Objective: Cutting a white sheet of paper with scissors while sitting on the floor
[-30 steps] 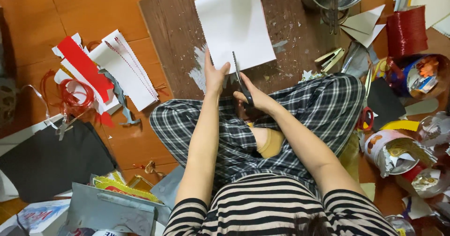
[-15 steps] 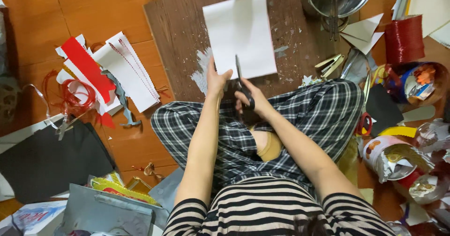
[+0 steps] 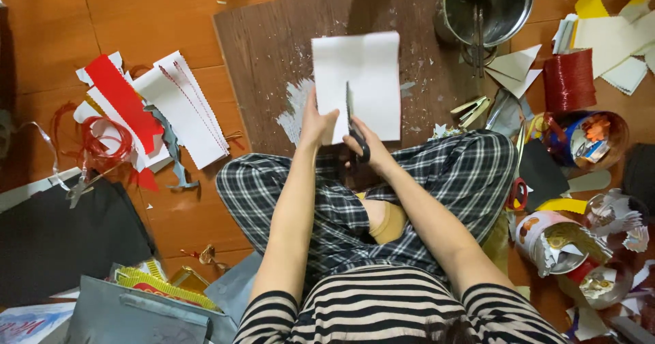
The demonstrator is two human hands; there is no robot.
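Since half a second ago, your black-handled scissors (image 3: 355, 131) have cut further up into the white rectangular paper sheet (image 3: 358, 84), the blades now reaching near its middle. Your right hand (image 3: 367, 151) is clenched through the scissor handles, blades pointing away from you and closed on the sheet along the cut. Your left hand (image 3: 315, 122) grips the sheet's lower left corner, thumb on top, holding it raised over the dark brown wooden board (image 3: 266, 57) on the orange tiled floor (image 3: 136, 9). You sit cross-legged in black-and-white checked trousers (image 3: 464, 173), the sheet just beyond your knees. Pale paper scraps (image 3: 295, 108) lie on the board beside your left hand. At the board's far right corner stands a shiny round metal pot (image 3: 488, 3). Well apart on your left lie red and white paper strips (image 3: 147, 108); on your right, a red ribbon spool (image 3: 568, 79) and a blue round tub of bits (image 3: 585, 138).
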